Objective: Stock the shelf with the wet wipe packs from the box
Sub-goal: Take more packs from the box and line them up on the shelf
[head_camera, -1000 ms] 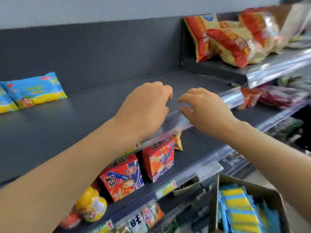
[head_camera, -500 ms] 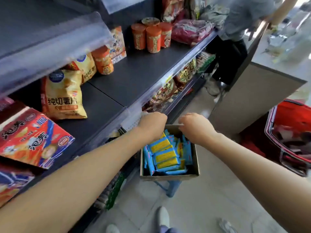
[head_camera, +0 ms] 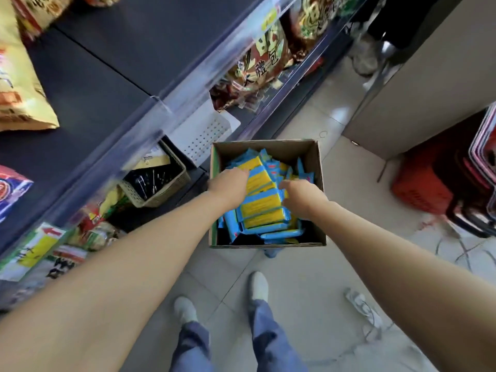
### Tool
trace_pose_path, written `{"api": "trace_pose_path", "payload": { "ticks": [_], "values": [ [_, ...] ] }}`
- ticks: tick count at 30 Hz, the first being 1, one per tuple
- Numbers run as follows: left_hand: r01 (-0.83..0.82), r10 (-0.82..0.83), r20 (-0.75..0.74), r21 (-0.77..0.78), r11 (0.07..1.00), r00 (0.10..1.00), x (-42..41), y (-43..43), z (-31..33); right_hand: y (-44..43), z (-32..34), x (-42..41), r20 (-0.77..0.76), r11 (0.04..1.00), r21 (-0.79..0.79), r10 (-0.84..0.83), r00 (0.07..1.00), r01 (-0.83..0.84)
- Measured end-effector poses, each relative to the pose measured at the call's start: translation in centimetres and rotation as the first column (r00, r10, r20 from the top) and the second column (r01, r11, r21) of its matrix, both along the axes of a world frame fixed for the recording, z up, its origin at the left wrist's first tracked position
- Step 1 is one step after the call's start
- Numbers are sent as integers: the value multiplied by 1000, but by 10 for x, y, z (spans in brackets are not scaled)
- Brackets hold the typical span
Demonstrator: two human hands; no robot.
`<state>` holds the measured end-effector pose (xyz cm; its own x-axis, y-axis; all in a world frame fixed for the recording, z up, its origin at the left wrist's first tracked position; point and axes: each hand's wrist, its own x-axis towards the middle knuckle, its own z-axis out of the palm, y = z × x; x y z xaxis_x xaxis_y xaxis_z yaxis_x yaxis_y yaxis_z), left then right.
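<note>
A cardboard box stands open on the floor beside the shelving, holding several blue-and-yellow wet wipe packs in a loose stack. Both my hands are down inside it. My left hand lies against the left side of the top pack, fingertips on its yellow face. My right hand is at the stack's right side with its fingers bent down among the packs; whether it holds one is hidden. The dark shelf lies up and to the left.
A yellow snack bag lies on the shelf at the left. A wicker basket sits on the lower shelf by the box. Red shopping baskets stand at the right, and a power strip with cables lies on the floor.
My view dropped from the upper shelf to the floor box. Both hands came down from the shelf edge and went into the box onto the packs.
</note>
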<state>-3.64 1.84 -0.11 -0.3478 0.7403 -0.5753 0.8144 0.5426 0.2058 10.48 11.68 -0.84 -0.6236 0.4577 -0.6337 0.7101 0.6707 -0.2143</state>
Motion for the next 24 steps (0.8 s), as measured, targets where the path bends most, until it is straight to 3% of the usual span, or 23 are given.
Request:
{"api": "trace_pose_path", "payload": {
  "ticks": [6, 13, 17, 19, 24],
  "values": [
    [22, -20, -66, 23, 999, 998, 3, 10, -46, 1, -47, -1, 15, 989, -5, 148, 989, -148],
    [-2, 3, -117, 8, 1000, 993, -2, 18, -80, 2, -77, 7, -41, 997, -23, 73, 997, -74],
    [28, -20, -193, 40, 999, 981, -3, 23, -86, 5, -88, 4, -151, 996, -82, 25, 988, -38],
    [62, -50, -231, 46, 997, 972, -3, 25, -86, 6, -91, 1, -192, 997, -38, 55, 980, -63],
    [-34, 49, -138, 115, 993, 989, -5, 24, -78, 6, -91, 5, -300, 996, 31, 83, 950, -78]
  ]
}}
